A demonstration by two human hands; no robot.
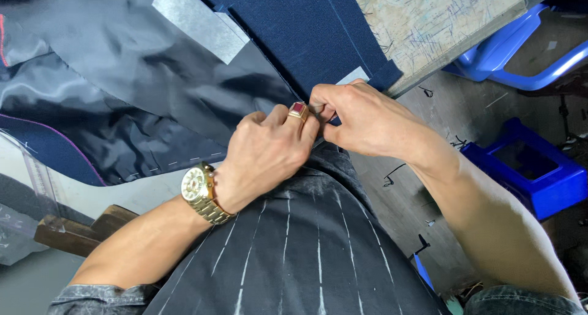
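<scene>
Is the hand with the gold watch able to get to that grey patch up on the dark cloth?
Probably yes. The left hand is busy pinching the blue cloth edge with the right hand, but nothing lies between it and the grey patch; only shiny lining.

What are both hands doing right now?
Left hand: closed, pinching the navy fabric edge.
Right hand: closed, pinching the same edge.

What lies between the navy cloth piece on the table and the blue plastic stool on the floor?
In the head view, the scratched wooden table edge and then bare grey floor separate the navy cloth piece from the blue plastic stool.
</scene>
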